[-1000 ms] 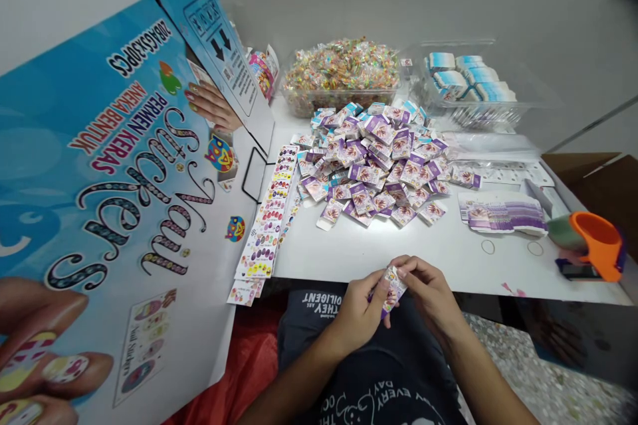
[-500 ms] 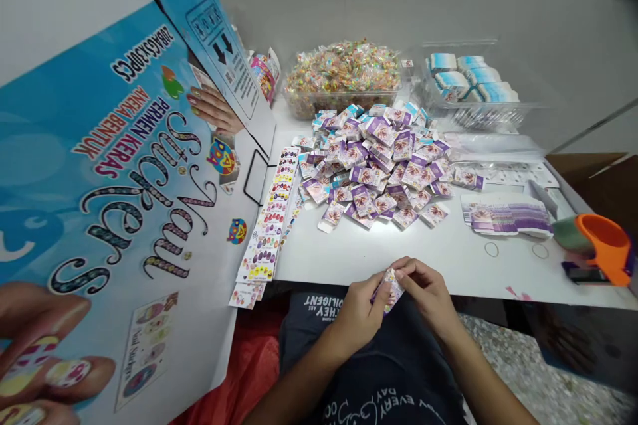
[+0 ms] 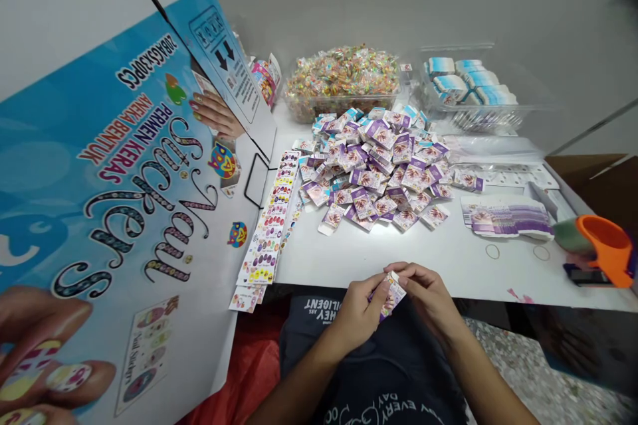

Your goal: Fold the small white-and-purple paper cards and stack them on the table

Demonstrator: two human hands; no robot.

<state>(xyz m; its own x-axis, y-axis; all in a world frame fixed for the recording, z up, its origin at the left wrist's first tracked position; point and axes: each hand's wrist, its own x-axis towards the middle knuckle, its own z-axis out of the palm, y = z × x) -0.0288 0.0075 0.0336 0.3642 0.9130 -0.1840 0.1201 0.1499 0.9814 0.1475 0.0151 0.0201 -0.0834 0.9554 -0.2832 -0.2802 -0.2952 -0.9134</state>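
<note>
A small purple and white box is held over the table's front edge, close to my body. My left hand grips it from the left, thumb across its printed face. At its upper end, the fingers of my right hand pinch the edge. Beyond my hands lies a large heap of similar small boxes in purple, white and blue. Flat purple cartons lie in a stack to the right, with two rubber bands in front of them.
Sticker strips lie beside a big printed carton on the left. At the back stand a tub of wrapped candies and a clear tray of blue-white stacks. An orange tape dispenser sits at the right edge.
The box in my hands is turned slightly, showing more of its printed face. My right thumb has moved a little down and right. The whole view has shifted slightly.
</note>
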